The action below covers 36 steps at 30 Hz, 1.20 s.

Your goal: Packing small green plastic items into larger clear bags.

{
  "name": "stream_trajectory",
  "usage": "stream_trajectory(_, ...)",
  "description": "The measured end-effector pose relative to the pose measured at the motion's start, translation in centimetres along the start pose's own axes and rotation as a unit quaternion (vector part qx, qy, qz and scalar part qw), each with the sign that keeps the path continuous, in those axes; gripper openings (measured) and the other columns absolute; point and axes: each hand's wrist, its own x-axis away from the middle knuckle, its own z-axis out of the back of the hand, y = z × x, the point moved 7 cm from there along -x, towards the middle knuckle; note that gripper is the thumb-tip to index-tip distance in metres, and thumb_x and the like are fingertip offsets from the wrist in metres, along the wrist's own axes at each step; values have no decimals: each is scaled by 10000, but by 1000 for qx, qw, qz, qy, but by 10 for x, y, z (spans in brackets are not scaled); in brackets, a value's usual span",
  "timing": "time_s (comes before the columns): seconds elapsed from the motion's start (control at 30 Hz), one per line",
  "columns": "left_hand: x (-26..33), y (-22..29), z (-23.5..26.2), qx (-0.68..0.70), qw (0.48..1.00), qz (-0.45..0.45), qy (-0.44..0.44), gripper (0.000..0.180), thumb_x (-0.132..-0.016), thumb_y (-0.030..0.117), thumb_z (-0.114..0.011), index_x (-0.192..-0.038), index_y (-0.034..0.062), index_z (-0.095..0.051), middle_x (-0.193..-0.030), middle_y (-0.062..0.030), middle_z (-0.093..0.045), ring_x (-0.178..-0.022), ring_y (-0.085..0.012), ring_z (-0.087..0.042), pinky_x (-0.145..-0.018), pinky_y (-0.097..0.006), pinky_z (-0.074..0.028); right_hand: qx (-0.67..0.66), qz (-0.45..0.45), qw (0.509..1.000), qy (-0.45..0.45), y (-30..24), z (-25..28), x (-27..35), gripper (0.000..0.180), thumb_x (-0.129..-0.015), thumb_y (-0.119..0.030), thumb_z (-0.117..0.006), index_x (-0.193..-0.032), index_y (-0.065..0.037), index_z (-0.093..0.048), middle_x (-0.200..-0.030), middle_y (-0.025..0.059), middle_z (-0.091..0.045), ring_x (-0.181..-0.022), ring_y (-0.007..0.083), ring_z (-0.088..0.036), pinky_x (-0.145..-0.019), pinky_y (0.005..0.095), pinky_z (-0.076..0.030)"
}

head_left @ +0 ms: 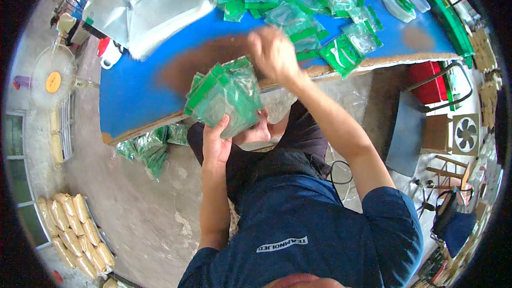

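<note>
Stack of green-edged clear bags [226,96] clamped in left hand [216,146] at tabletop [133,96] near edge; right hand [273,53] blurred, grip indeterminate.

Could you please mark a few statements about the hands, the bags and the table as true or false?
1. The left hand holds a stack of green-edged bags. True.
2. The right hand rests on the floor. False: it is raised over the front edge of the blue table, just above the stack.
3. More bags lie spread on the table's far side. True.
4. The table is red. False: its top is blue with a worn brown patch.
5. A heap of bags lies on the floor under the table's edge. True.
6. The fan stands on the table. False: it stands off to the left, beside the table.
</note>
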Motion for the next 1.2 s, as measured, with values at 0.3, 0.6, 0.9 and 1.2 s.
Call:
stream_trajectory(0.3,18,15,13,17,999,-40,-18,520,-854,13,-681,-1331,4,-473,-1280,-98,-571,-1197,-236,-559,-1041,-409,-451,-180,139,961,-155,-28,-32,55,356,-954,-331,-566,-851,9,-591,-885,210,-597,-879,394,-601,-781,465,-479)
stream_trajectory(0.6,9,0,13,40,998,-18,-39,508,-868,35,-679,-1332,4,-474,-1280,-91,-569,-1183,-229,-559,-1038,-399,-445,359,115,902,209,14,2,-3,313,-935,-312,-577,-1030,-17,-623,-1032,189,-632,-1018,397,-600,-885,463,-474)
stream_trajectory(0.9,7,-12,13,60,998,12,-32,542,-877,31,-652,-1372,20,-432,-1311,-95,-550,-1237,-254,-526,-1066,-428,-420,246,-61,965,73,28,21,-5,421,-916,-380,-595,-1126,-18,-638,-1069,235,-607,-1029,413,-569,-872,522,-462)
stream_trajectory(1.2,3,1,10,26,999,-36,-16,534,-851,9,-681,-1342,32,-472,-1272,-74,-569,-1185,-224,-555,-1030,-384,-448,-116,207,948,-210,-46,-23,67,327,-961,-284,-563,-846,22,-574,-837,224,-574,-822,423,-579,-734,490,-473)
